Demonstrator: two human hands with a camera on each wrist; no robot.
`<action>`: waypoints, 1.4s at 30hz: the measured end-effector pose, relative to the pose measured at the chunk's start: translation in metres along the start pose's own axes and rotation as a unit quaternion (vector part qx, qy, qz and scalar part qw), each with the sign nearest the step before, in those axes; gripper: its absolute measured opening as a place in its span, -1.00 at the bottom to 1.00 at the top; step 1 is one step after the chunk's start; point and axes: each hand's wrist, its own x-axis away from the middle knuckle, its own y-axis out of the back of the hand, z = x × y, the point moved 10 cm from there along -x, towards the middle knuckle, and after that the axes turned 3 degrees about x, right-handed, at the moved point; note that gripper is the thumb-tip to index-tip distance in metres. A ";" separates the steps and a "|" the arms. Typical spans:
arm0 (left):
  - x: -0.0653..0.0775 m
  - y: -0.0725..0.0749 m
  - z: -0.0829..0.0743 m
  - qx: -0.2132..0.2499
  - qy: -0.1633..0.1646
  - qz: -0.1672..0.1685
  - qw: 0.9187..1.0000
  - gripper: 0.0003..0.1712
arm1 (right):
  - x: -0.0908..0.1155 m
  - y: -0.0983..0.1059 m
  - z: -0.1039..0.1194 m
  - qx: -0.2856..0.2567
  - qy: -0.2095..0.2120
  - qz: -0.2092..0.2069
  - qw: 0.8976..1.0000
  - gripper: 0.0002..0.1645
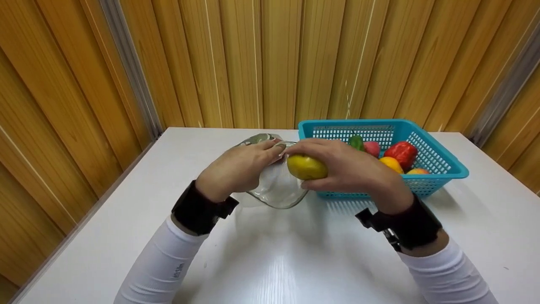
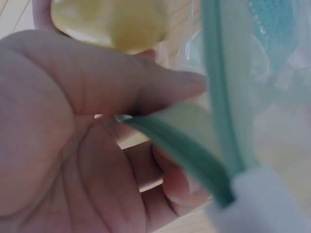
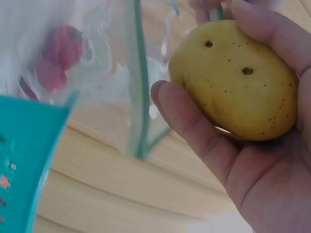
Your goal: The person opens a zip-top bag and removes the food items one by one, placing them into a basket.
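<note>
My right hand grips a yellow-brown potato with its fingers and thumb around the sides. Dark pits mark the potato in the right wrist view. To its left, my left hand holds the mouth of a clear plastic zip bag. The left wrist view shows the bag's green zip strips spread apart, with a white slider joining them; the thumb and fingers grip one strip. The potato is close beside the bag mouth; whether they touch, I cannot tell.
A turquoise basket stands at the back right, holding a red pepper, a green pepper, an orange fruit and other produce. Wood-patterned panels rise behind the white table.
</note>
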 end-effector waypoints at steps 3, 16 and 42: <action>0.002 0.002 -0.001 -0.002 -0.009 -0.017 1.000 -0.24 | 0.007 0.009 -0.005 0.002 0.000 -0.006 1.000 -0.22; 0.001 -0.002 0.001 0.012 0.005 -0.004 1.000 -0.21 | 0.039 0.050 -0.047 0.006 0.001 -0.091 0.996 -0.30; -0.001 -0.006 0.003 0.025 0.021 0.015 0.999 -0.19 | 0.103 0.057 -0.226 0.015 -0.325 -0.058 0.944 0.07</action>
